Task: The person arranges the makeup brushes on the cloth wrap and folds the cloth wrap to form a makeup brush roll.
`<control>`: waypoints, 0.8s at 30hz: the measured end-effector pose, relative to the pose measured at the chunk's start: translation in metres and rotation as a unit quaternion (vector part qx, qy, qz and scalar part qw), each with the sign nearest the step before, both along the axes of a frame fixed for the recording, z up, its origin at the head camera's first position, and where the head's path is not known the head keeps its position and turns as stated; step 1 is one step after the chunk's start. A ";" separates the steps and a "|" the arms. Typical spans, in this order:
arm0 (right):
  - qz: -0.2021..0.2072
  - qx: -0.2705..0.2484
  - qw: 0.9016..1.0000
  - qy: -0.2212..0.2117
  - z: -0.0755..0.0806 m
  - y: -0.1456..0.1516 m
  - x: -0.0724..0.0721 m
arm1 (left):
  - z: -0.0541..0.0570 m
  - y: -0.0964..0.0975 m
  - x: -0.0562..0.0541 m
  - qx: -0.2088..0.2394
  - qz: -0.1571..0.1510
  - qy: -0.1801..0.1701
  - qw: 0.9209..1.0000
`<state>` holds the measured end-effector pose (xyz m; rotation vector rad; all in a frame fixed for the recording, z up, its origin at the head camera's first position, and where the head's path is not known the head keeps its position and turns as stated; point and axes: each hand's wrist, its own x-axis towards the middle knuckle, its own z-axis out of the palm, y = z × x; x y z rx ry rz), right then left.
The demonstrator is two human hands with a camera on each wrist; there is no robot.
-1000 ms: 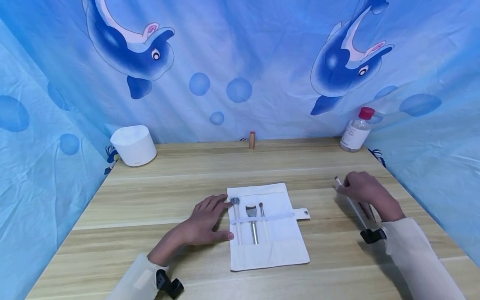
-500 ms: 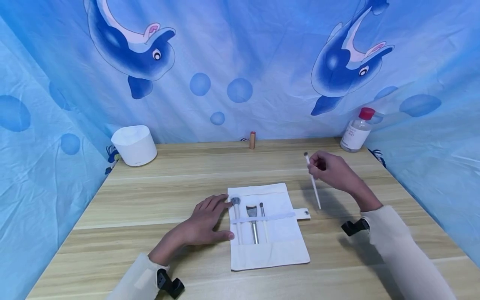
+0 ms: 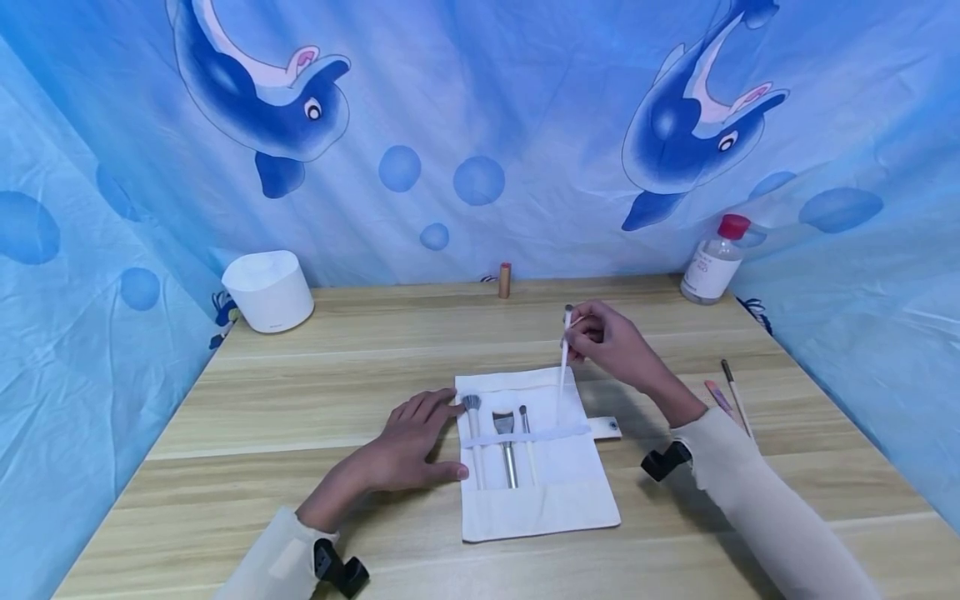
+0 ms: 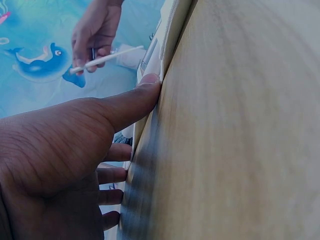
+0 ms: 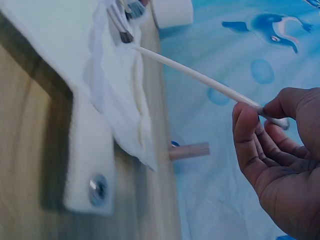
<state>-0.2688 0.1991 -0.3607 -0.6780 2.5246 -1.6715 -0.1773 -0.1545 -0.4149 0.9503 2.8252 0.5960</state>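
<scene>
A white cloth brush roll [image 3: 540, 508] lies unfolded on the table, its snap tab [image 3: 604, 428] pointing right. Tucked under its elastic band are a fluffy brush [image 3: 473, 425], a flat wide brush [image 3: 505, 429] and a slim brush [image 3: 526, 429]. My left hand [image 3: 412, 442] rests at the roll's left edge, fingers spread, with the thumb touching the cloth in the left wrist view. Above the roll's upper right part, my right hand [image 3: 611, 342] pinches a thin white makeup brush [image 5: 200, 77] near its bristle end. Its handle points down toward the cloth.
On the table's right side lie a dark-tipped brush [image 3: 737, 396] and a small pinkish item [image 3: 718, 397]. A white cup-like container [image 3: 267, 292] stands back left, a small brown tube [image 3: 504, 281] at the back middle, and a red-capped bottle [image 3: 712, 262] back right.
My right hand has lifted the thin brush from the table's right side and carried it left over the roll, turning it more upright. The left hand has stayed in place.
</scene>
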 end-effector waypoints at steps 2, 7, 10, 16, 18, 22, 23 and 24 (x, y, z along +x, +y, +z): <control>-0.003 0.002 1.000 -0.005 -0.003 -0.005 -0.001 | 0.000 0.000 0.000 0.002 0.000 0.000 1.000; -0.002 0.003 1.000 -0.019 -0.013 -0.013 -0.003 | 0.000 0.000 0.000 0.003 -0.004 0.002 1.000; -0.001 0.002 1.000 -0.025 -0.018 -0.017 -0.002 | 0.000 -0.001 0.000 0.001 -0.005 0.005 1.000; 0.022 -0.007 0.999 -0.048 -0.024 -0.023 0.002 | -0.001 -0.001 0.000 0.002 -0.004 0.003 1.000; 0.036 -0.007 0.997 -0.064 -0.026 -0.024 0.004 | -0.001 -0.001 0.000 0.003 -0.004 0.001 1.000; 0.062 -0.003 0.992 -0.110 -0.030 -0.025 0.007 | -0.001 -0.001 0.000 0.003 -0.003 0.001 1.000; 0.068 -0.001 0.990 -0.123 -0.030 -0.025 0.008 | -0.001 -0.001 0.000 0.003 -0.003 0.002 1.000; 0.074 0.002 0.988 -0.137 -0.031 -0.026 0.009 | -0.001 0.000 0.000 0.003 -0.002 0.002 1.000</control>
